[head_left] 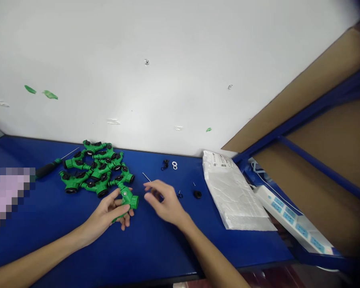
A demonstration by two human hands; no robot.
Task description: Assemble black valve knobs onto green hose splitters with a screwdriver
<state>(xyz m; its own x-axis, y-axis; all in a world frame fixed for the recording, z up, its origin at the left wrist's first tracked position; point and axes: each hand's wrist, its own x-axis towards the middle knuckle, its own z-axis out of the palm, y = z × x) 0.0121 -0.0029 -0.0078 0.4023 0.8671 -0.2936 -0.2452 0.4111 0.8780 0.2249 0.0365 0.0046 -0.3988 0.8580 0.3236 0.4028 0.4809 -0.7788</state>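
Pinching with the left grip [109, 210] a green pipe part [126, 197] over the blue tabletop [150, 252], with its wide round end pointing right, toward the right grip [168, 204]. Bent there, beside a thin metal rod [146, 177]; cannot tell if holding that.

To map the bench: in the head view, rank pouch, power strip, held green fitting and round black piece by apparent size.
Largest to smallest, by area covered:
1. Pouch
2. Power strip
3. Green fitting, partly hidden by the left hand
4. Round black piece
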